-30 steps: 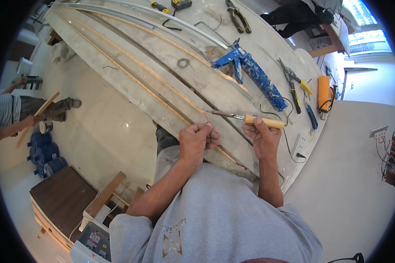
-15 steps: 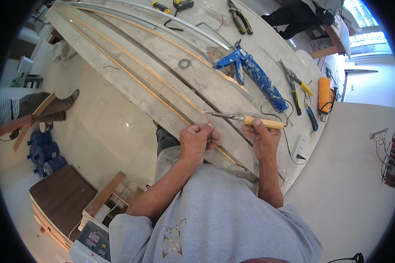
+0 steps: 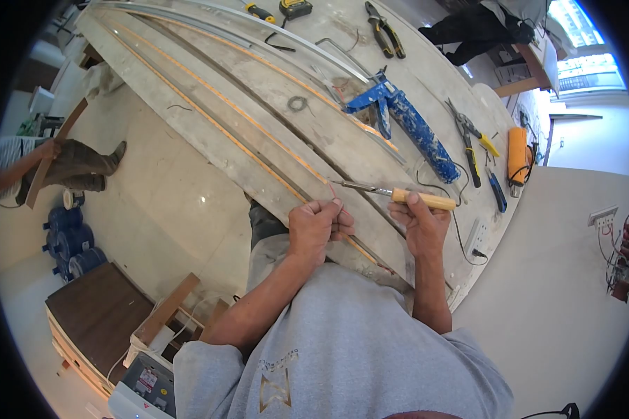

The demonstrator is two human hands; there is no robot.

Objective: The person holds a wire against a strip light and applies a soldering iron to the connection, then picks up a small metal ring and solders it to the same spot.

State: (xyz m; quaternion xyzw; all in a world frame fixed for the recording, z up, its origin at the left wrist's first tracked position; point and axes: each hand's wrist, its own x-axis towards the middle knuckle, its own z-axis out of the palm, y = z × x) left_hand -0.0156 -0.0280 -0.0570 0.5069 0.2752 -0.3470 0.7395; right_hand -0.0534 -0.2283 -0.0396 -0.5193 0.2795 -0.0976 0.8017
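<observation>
My right hand [image 3: 426, 227] is closed round the wooden handle of a soldering iron [image 3: 426, 200]. The iron points left, its tip close to the end of an LED strip [image 3: 258, 128] on the board; whether it touches cannot be made out. In my left hand [image 3: 318, 227] a thin red wire [image 3: 333, 190] is pinched between thumb and fingers. The wire runs up toward the iron's tip. A second LED strip [image 3: 223, 159] lies along the board nearer to me, passing beyond my left hand.
A blue caulking gun [image 3: 423, 133], pliers [image 3: 384, 31], more pliers [image 3: 468, 143], a cutter knife [image 3: 496, 190] and an orange tool [image 3: 517, 157] lie on the table [image 3: 426, 63]. A power strip [image 3: 477, 237] sits at the right edge. Another person [image 3: 84, 164] stands at left holding a board.
My hands and the soldering iron have barely shifted in view. The person at left has moved the board they hold to a different angle.
</observation>
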